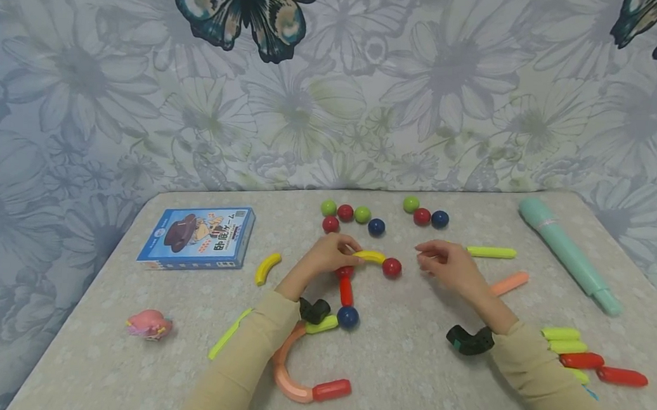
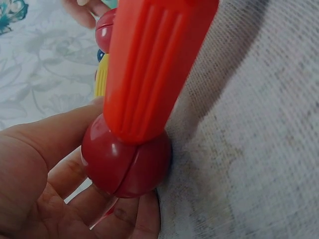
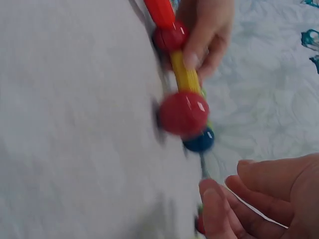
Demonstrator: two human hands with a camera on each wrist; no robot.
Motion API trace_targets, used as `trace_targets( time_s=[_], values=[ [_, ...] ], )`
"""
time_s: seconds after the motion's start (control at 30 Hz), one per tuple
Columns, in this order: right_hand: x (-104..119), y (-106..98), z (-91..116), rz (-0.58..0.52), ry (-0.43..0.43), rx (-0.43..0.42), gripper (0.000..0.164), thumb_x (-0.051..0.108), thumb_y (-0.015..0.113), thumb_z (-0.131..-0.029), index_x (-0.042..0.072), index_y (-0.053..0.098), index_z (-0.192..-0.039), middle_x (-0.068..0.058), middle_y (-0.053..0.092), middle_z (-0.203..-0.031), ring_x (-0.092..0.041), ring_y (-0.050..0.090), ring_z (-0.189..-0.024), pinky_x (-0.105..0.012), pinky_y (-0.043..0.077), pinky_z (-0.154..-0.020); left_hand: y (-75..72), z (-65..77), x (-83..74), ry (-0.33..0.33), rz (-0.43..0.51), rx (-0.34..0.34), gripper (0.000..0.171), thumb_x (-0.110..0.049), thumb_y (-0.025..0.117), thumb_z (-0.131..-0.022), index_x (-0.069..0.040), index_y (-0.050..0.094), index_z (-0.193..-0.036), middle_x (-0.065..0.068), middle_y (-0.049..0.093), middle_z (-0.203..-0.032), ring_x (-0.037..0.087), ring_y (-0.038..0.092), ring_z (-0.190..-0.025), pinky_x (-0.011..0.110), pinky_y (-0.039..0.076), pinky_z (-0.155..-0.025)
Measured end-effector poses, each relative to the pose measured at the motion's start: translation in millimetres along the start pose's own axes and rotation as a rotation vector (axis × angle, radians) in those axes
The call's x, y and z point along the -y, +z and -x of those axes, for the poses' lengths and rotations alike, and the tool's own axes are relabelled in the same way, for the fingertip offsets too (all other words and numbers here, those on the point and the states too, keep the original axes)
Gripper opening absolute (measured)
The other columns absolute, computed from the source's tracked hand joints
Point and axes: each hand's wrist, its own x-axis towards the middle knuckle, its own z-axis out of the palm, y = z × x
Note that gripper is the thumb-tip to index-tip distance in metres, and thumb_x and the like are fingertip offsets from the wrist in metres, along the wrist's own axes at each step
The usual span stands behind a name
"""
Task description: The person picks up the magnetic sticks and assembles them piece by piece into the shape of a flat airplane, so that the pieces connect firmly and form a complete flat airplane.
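My left hand [image 1: 330, 256] pinches a yellow curved rod [image 1: 370, 256] close to the red ball [image 2: 124, 159] at its left end; its fingers lie around that ball. A second red ball [image 1: 392, 268] sits on the rod's right end. From the first ball a straight red rod [image 1: 346, 291] runs to a blue ball [image 1: 348, 317]. A yellow-green rod [image 1: 322, 324], an orange curved rod [image 1: 287, 380] and a short red rod [image 1: 332, 390] continue the chain. To the right of the second red ball, my right hand [image 1: 450, 264] hovers with bent fingers, holding nothing.
Loose green, red and blue balls [image 1: 376, 227] lie at the back. A blue box [image 1: 197, 237], a yellow curved rod [image 1: 268, 269] and a pink toy [image 1: 150, 324] are left. On the right lie a mint tube [image 1: 571, 257] and several rods [image 1: 622, 377]. Black straps circle both wrists.
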Motion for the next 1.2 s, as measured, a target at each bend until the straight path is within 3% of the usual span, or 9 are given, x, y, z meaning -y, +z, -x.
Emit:
trace_targets(
  time_s=[0.17,0.33,0.67,1.1,1.2],
  values=[
    [-11,-27,3,0.184,-0.018,-0.093,0.025,0.011,0.056,-0.094,-0.004,0.061,-0.113,-0.016,0.063,-0.099,-0.028,0.057,-0.086,-0.04,0.046,-0.071,-0.7,-1.4,1.4,-0.001,-0.009,0.004,0.027,-0.022,0.073,-0.082,-0.008,0.069,-0.105,0.003,0.063,-0.09,0.017,0.055,-0.078,0.027,0.045,-0.065],
    [-22,-37,6,0.227,-0.003,-0.057,0.024,0.012,0.057,-0.092,-0.004,0.062,-0.109,-0.014,0.062,-0.094,-0.029,0.056,-0.085,-0.042,0.044,-0.072,-2.3,-0.6,-0.5,-0.017,-0.015,0.01,0.027,-0.022,0.073,-0.082,-0.008,0.069,-0.105,0.004,0.063,-0.09,0.018,0.056,-0.08,0.028,0.045,-0.067],
    [-22,-32,2,0.257,0.065,0.035,0.036,0.012,0.065,-0.086,-0.01,0.057,-0.113,-0.008,0.057,-0.079,-0.018,0.049,-0.063,-0.03,0.04,-0.054,-2.2,0.1,-3.5,-0.02,-0.015,0.014,0.026,-0.02,0.073,-0.083,-0.008,0.069,-0.105,0.007,0.064,-0.093,0.019,0.056,-0.084,0.03,0.046,-0.071],
    [-7,-22,5,0.379,0.079,0.191,0.037,0.012,0.064,-0.084,-0.009,0.055,-0.113,-0.007,0.053,-0.076,-0.017,0.047,-0.062,-0.031,0.04,-0.055,-1.6,0.0,-3.8,-0.02,-0.01,0.013,0.026,-0.02,0.073,-0.083,-0.007,0.069,-0.105,0.007,0.065,-0.094,0.02,0.057,-0.084,0.03,0.046,-0.07],
    [-4,-17,7,0.338,0.055,0.217,0.034,0.014,0.065,-0.084,-0.008,0.056,-0.109,-0.006,0.053,-0.077,-0.016,0.048,-0.063,-0.031,0.04,-0.056,-0.7,-0.8,-3.3,-0.02,-0.011,0.012,0.026,-0.02,0.073,-0.083,-0.007,0.069,-0.105,0.007,0.065,-0.093,0.019,0.057,-0.083,0.029,0.046,-0.07]
  ],
)
